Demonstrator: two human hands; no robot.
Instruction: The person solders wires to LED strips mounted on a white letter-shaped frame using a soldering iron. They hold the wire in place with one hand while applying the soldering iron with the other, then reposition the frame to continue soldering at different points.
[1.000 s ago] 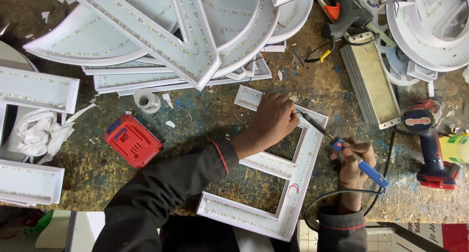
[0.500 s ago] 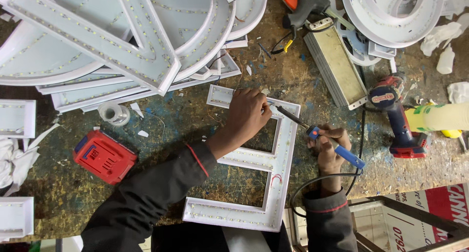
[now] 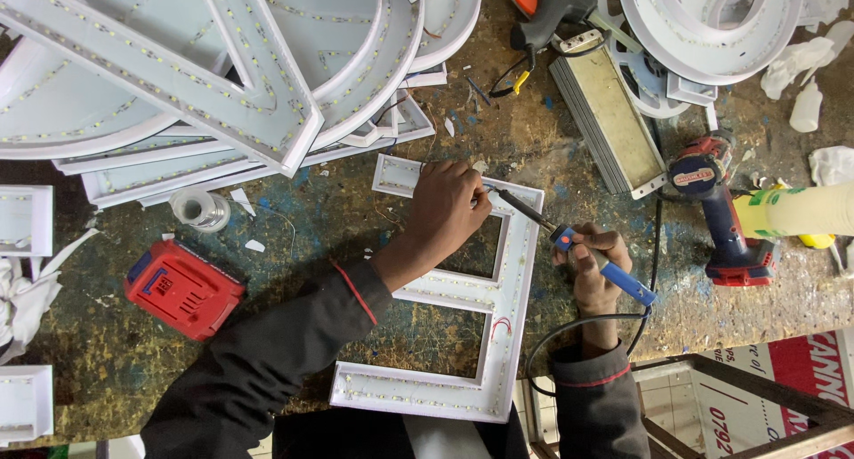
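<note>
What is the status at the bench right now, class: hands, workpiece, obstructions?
Left hand pressed on white sign letter. Right hand grips blue soldering iron, tip beside left fingers. Cord loops by letter; nothing blocking.

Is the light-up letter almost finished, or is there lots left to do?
Partly done. Strips of little lights already line the letter along its arms. Right now the left hand presses on the top arm while the right hand holds a soldering iron with its tip by that hand. No cover is on the letter, and whether other joints need soldering is unclear.
</note>
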